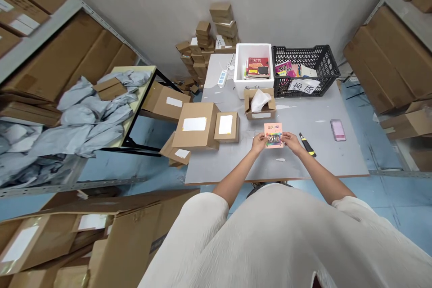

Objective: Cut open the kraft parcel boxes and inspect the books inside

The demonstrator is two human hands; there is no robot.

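A small pink book (273,136) with a coloured picture on its cover is held over the grey table (236,162). My left hand (259,142) grips its left edge, and my right hand (290,140) grips its right edge; both hands are closed on it. Just right of my right hand lies a yellow and black box cutter (307,145). Behind the book stands an open cardboard box (249,110) with white paper in it. Two closed boxes, a large one (197,137) and a smaller one (235,130), stand to the left of my left hand.
A white foam box (238,67) and a black crate (281,86), both with books, stand at the table's back. A phone (338,130) lies at the right. Grey parcels (81,121) cover a side table. Shelves with cartons flank both sides; a large carton (135,234) stands lower left.
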